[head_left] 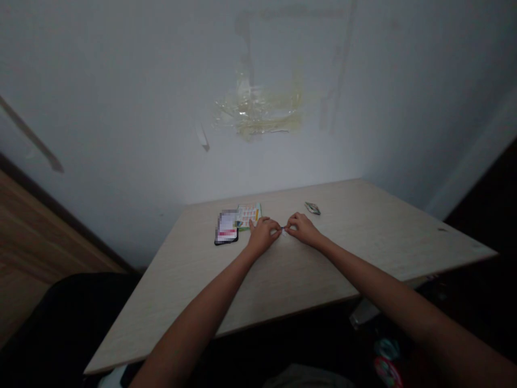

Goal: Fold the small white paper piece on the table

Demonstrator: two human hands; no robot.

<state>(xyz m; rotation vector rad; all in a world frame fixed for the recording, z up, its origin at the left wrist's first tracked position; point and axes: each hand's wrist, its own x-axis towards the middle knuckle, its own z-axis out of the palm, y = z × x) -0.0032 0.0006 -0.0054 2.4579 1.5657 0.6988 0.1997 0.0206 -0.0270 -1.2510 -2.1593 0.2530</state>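
Note:
Both hands meet over the middle of the table, pinching a tiny whitish item (pixel 283 232) between them, too small and dim to name. My left hand (pixel 263 235) comes in from the left with thumb and fingertips pressed together on one side of it. From the right, my right hand (pixel 301 228) pinches its other side. Just behind my left hand lies a printed card or booklet (pixel 247 214) with rows of small pictures. To its left a phone (pixel 226 229) lies flat, its lit screen partly pixelated.
A small folded, printed piece (pixel 312 208) lies beyond my right hand. The pale wooden table (pixel 194 285) stands against a white wall (pixel 161 108) with peeling tape (pixel 258 116). A dark chair-like shape (pixel 81 312) is at the left; reddish and teal items (pixel 388 361) lie below the table's right side.

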